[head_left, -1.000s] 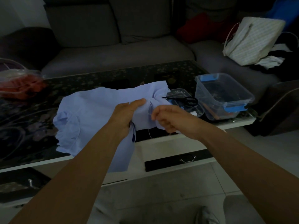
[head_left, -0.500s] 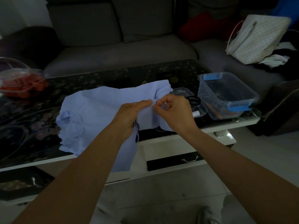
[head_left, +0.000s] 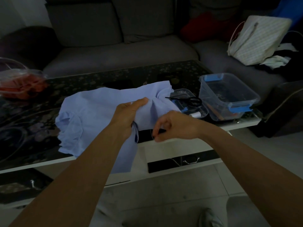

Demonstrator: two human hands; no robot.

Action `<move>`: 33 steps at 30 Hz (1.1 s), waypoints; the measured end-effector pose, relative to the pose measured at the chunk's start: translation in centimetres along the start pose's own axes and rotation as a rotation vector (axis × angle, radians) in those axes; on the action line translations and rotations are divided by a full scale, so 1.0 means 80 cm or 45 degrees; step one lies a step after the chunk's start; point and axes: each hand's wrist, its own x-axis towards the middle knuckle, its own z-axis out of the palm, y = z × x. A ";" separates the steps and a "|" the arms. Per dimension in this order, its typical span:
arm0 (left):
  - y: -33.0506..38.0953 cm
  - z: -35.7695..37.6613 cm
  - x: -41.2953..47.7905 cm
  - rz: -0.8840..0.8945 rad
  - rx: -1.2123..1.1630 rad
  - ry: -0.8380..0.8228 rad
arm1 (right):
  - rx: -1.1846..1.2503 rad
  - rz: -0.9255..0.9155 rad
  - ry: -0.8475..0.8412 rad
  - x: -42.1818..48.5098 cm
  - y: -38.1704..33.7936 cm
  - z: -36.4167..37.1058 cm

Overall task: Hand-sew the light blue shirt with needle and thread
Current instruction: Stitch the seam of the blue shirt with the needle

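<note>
The light blue shirt (head_left: 91,115) lies crumpled on the dark glass table (head_left: 98,79), one part hanging over the front edge. My left hand (head_left: 127,115) grips a bunched fold of the shirt near its right end. My right hand (head_left: 172,126) is just below and right of that fold, over the table's edge, with thumb and fingertips pinched together. A thin thread (head_left: 151,134) curves beside those fingertips. The needle itself is too small to make out.
Black scissors (head_left: 188,100) and a white thread spool (head_left: 196,114) lie in a shallow clear tray (head_left: 183,93) right of the shirt. A clear box with blue clips (head_left: 229,97) stands further right. A clear container with red contents (head_left: 21,82) sits far left. Grey sofa behind.
My right hand has dropped from the top of the fold, next to my left thumb, down and to the right to the table's edge. My left hand keeps its grip.
</note>
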 end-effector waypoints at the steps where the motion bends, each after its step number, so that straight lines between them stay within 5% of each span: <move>1: 0.000 0.000 0.000 -0.001 0.007 0.005 | 0.059 -0.026 0.188 0.001 0.000 -0.001; 5: -0.004 0.000 0.003 0.006 0.029 -0.041 | 0.204 -0.093 0.762 0.015 0.003 0.007; 11: -0.006 0.003 0.000 0.017 -0.003 -0.152 | 0.168 -0.075 0.997 0.033 0.007 0.022; 15: -0.004 0.002 0.000 0.022 0.004 -0.127 | 0.140 -0.140 0.950 0.033 0.006 0.022; 21: -0.005 -0.001 0.003 0.028 0.015 -0.076 | 0.188 -0.262 0.490 0.018 0.001 0.017; 27: -0.006 -0.003 0.002 0.075 0.072 -0.066 | 0.380 -0.133 0.875 0.015 0.006 0.006; 33: 0.001 -0.013 0.000 0.227 0.338 -0.124 | 0.325 0.050 0.839 0.024 0.017 0.005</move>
